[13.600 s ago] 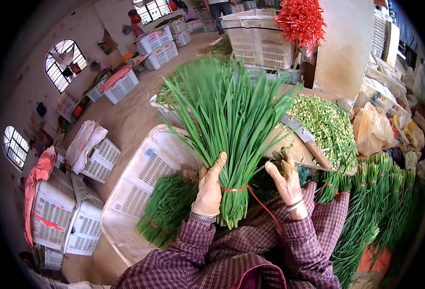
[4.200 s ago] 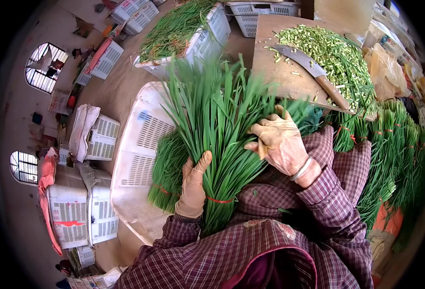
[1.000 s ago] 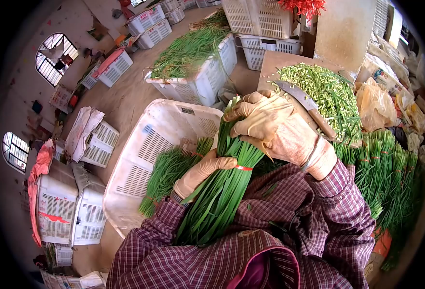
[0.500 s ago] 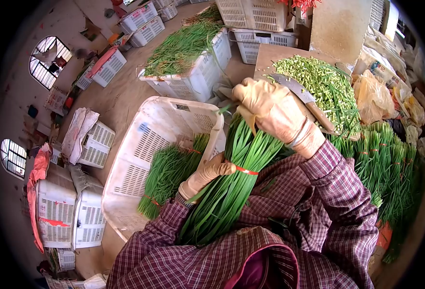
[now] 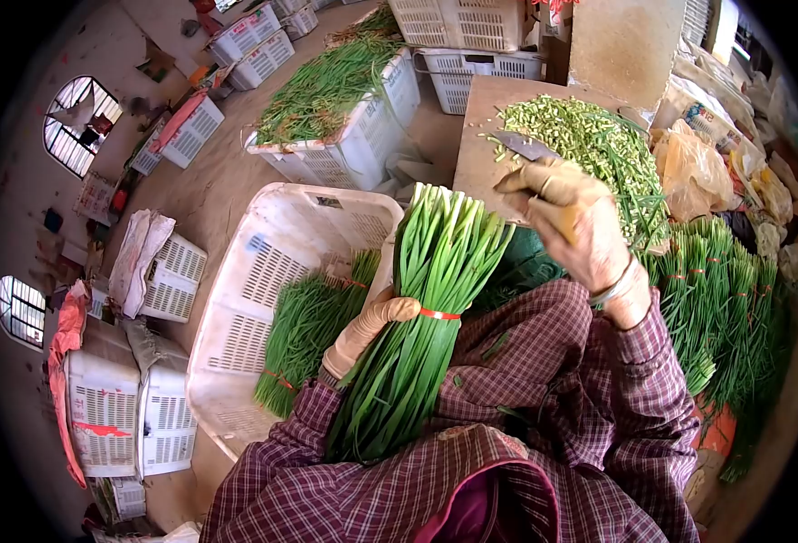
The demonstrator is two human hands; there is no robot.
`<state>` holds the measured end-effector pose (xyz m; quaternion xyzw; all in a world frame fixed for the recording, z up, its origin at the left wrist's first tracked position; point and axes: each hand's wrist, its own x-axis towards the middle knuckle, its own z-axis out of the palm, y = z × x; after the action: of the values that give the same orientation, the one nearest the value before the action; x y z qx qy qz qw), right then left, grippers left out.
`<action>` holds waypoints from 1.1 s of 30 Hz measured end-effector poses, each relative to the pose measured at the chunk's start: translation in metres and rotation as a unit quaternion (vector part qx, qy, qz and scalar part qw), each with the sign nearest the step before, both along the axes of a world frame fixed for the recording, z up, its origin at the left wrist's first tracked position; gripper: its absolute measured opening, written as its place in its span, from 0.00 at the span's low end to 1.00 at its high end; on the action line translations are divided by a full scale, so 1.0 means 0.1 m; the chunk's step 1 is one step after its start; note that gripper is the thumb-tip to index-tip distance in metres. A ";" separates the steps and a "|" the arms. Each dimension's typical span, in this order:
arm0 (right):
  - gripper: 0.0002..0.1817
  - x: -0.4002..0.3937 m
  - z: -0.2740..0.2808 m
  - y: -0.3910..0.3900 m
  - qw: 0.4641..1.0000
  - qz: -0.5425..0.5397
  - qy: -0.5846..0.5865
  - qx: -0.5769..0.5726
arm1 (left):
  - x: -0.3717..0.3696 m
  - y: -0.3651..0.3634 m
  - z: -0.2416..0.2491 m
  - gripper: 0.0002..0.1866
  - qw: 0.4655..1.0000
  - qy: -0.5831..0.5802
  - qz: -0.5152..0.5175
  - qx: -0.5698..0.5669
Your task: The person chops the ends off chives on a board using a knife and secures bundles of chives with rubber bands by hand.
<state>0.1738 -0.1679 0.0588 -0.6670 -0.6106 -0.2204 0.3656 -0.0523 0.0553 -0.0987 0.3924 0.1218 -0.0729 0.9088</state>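
Observation:
A bundle of green garlic chives (image 5: 435,271) stands nearly upright in front of me, with a red band (image 5: 439,314) around its middle. My left hand (image 5: 372,330), gloved, is closed around it at the band. The pale cut ends point up and away, and the leaves hang toward my lap. My right hand (image 5: 571,213), also gloved, hovers over the edge of a wooden board (image 5: 485,104), fingers bent but apart. Beside it, a knife (image 5: 524,145) shows its blade; its handle is hidden behind the hand. Chopped green pieces (image 5: 580,136) are heaped on the board.
A white crate (image 5: 236,362) on my left holds banded bundles (image 5: 304,335). More bundles (image 5: 716,299) stand at my right. Behind is a crate (image 5: 363,136) heaped with loose greens (image 5: 326,90). Plastic bags (image 5: 693,167) lie at the far right.
My right hand has left the top of the bundle and moved right and down to the knife, uncovering the cut ends. The left hand keeps its hold; the bundle is more upright.

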 end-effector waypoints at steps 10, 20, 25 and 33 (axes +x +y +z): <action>0.06 -0.45 -0.22 0.21 0.984 0.078 0.156 -0.021 | 0.00 -0.38 0.74 0.46 0.994 -0.011 0.022 0.107; 0.05 -0.52 -0.35 0.34 0.998 0.012 0.059 -0.009 | -0.03 -0.37 0.77 0.45 0.997 -0.005 0.041 0.070; 0.05 -0.12 -0.21 0.26 0.986 -0.155 -0.041 0.038 | -0.05 -0.37 0.75 0.46 0.998 -0.019 0.041 0.049; 0.24 0.55 -0.27 -0.33 0.949 -0.308 0.056 0.036 | -0.10 -0.29 0.81 0.47 0.999 -0.021 0.034 -0.021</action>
<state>0.2289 -0.2008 0.0318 -0.8203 -0.3459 -0.3059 0.3376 -0.0621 0.0258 -0.0175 0.3700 0.1147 -0.0363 0.9212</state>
